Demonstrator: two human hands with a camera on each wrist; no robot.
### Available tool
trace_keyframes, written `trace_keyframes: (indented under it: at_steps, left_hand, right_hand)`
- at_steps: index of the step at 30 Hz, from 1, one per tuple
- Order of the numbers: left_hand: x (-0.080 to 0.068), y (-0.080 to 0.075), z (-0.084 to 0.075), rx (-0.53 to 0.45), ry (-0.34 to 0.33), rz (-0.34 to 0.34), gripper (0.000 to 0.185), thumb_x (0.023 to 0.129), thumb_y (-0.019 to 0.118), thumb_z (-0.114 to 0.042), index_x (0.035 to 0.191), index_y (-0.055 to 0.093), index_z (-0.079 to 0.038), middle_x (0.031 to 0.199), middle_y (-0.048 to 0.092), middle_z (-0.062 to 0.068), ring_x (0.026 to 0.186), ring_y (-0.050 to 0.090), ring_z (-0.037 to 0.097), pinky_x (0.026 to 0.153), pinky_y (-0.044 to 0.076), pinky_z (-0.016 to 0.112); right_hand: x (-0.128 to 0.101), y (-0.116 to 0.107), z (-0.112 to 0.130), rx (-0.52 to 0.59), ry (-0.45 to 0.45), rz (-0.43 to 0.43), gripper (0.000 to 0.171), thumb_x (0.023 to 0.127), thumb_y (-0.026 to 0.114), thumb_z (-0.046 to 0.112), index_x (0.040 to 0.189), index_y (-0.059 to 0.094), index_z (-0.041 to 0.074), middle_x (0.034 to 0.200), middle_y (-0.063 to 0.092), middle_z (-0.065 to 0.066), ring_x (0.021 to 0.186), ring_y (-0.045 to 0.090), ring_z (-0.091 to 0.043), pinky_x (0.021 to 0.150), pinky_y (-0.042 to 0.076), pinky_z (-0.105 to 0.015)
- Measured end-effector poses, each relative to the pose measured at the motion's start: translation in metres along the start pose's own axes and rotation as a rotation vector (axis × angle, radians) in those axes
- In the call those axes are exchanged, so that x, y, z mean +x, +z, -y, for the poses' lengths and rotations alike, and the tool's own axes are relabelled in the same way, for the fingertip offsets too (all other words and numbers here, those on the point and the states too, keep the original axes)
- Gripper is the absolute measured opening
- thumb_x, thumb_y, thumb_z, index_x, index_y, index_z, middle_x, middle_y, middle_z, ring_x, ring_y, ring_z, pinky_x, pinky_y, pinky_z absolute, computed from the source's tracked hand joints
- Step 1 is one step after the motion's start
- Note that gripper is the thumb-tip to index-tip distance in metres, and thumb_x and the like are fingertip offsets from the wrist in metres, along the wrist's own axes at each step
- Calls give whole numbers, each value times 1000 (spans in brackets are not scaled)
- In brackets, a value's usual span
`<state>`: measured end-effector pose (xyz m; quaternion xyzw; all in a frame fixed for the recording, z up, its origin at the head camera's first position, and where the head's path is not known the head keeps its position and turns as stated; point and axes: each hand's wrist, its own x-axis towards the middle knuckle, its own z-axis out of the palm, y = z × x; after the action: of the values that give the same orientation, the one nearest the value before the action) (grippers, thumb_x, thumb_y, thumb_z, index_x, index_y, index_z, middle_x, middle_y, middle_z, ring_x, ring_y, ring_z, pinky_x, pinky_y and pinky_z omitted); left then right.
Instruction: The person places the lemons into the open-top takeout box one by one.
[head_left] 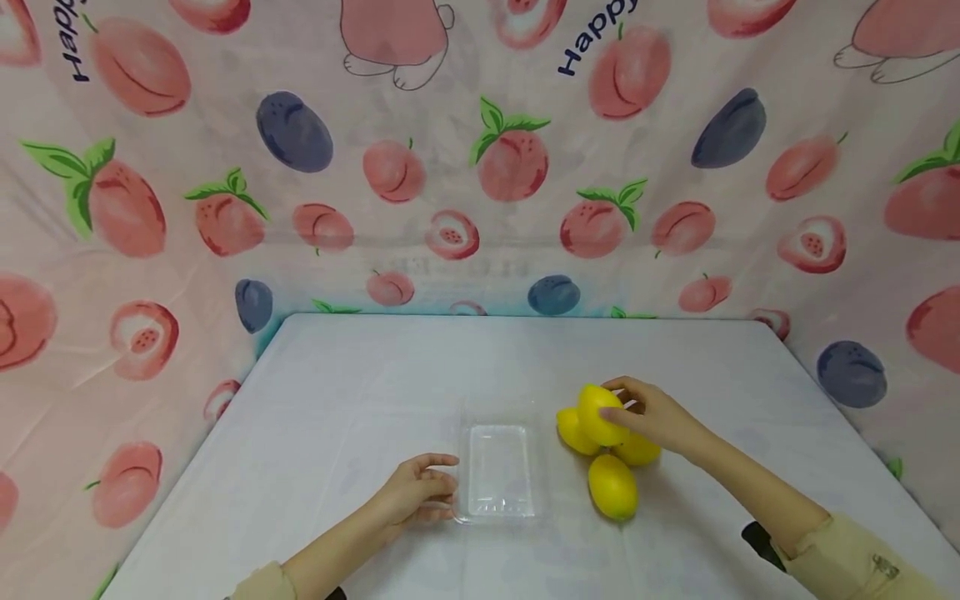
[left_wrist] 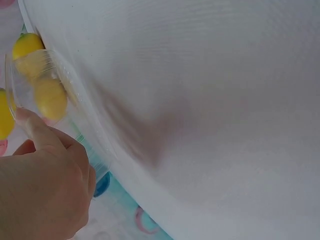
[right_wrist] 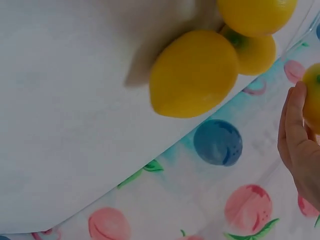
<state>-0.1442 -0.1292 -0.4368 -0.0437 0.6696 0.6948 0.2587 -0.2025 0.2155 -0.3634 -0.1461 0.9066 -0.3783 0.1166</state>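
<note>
Tray (head_left: 498, 471), clear plastic, sat on the white table (head_left: 360, 375), steadied at its near-left rim by the left hand (head_left: 416, 493), fingers curled on the edge. Right hand (head_left: 652, 414) clasped one lemon (head_left: 602, 414) above three others (head_left: 612, 486). Best: lift straight, keep the tray pinned.

Fruit-print cloth backdrop around a white table

A table (head_left: 360, 400) covered in a plain white sheet fills the lower middle of the head view, its far corners rounded. Behind it and down both sides hangs a pale pink cloth (head_left: 480, 250) printed with pink peaches, green leaves, dark blue plums, cartoon animal feet and the word "Happy" in dark blue. The cloth is creased, and the light is soft and even.
</note>
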Motion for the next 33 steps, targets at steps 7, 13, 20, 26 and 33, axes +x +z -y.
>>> trace_keyframes:
  at_steps: [7,13,20,26,33]
  left_hand:
    - [-2,-5,-3,-31,4,57,50,90,56,-4,135,36,6,86,59,-1,77,60,10,73,60,26]
    - [-3,-3,-2,-45,5,55,51,90,57,-1,135,35,7,85,58,-2,76,61,9,73,60,26]
    - [-1,-2,-4,-35,12,49,50,89,56,1,134,36,7,83,58,-2,76,61,10,72,60,26]
    - [-1,0,-3,-45,4,56,50,88,57,0,133,36,8,81,60,-3,74,61,8,72,60,25]
    - [-1,2,-5,-26,-3,47,50,89,58,-2,133,37,7,83,61,-1,74,61,9,72,60,26]
  right_hand:
    - [20,2,22,117,124,50,55,94,56,37,130,44,-4,108,57,-20,83,59,-17,77,59,-35]
    - [37,9,35,206,201,94,55,94,55,35,132,42,-3,116,57,-22,85,64,-16,84,58,-35]
    - [52,24,50,269,218,145,53,92,58,34,129,45,-2,112,59,-20,80,65,-17,81,58,-31]
    - [60,36,61,278,210,193,55,89,62,37,125,45,-2,106,60,-18,76,67,-18,76,59,-28]
    - [71,55,64,273,254,188,47,90,62,31,123,48,0,104,60,-16,72,65,-18,76,59,-32]
